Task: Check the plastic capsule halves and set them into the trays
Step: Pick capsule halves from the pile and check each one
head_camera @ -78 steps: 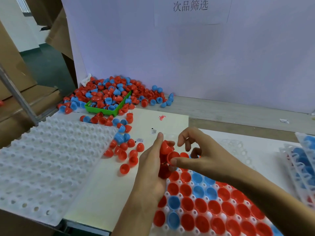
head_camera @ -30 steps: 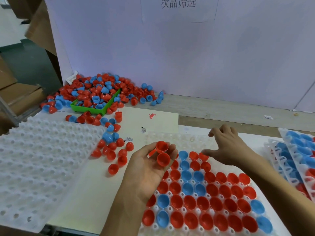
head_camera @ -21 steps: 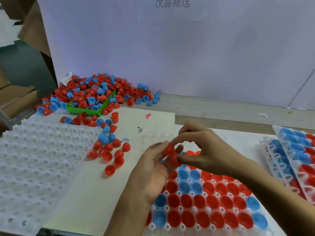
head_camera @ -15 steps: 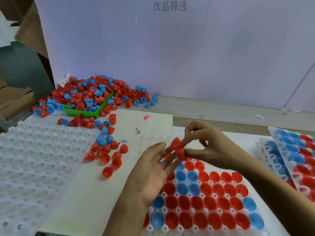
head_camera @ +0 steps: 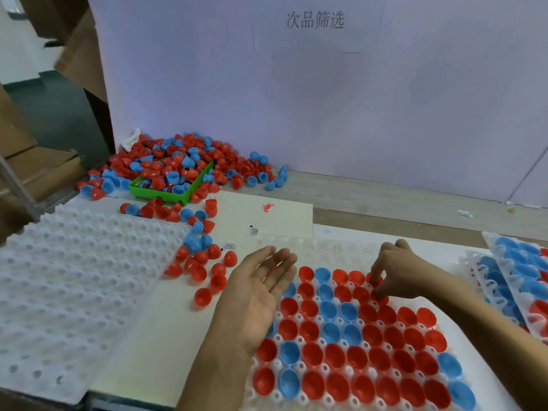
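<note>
White table (head_camera: 341,235), tray (head_camera: 320,249) in front. Left hand (head_camera: 255,301) palm up, fingers loose, holding nothing. Right hand (head_camera: 397,274) pinches red capsule half (head_camera: 378,298), open side up, in a far tray pocket.

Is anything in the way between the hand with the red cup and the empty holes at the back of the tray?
Nothing visible is. The right hand pinches a red capsule half at the filled rows' far edge, and the tray's empty holes lie just beyond. The left hand hangs open off to the side.
</note>
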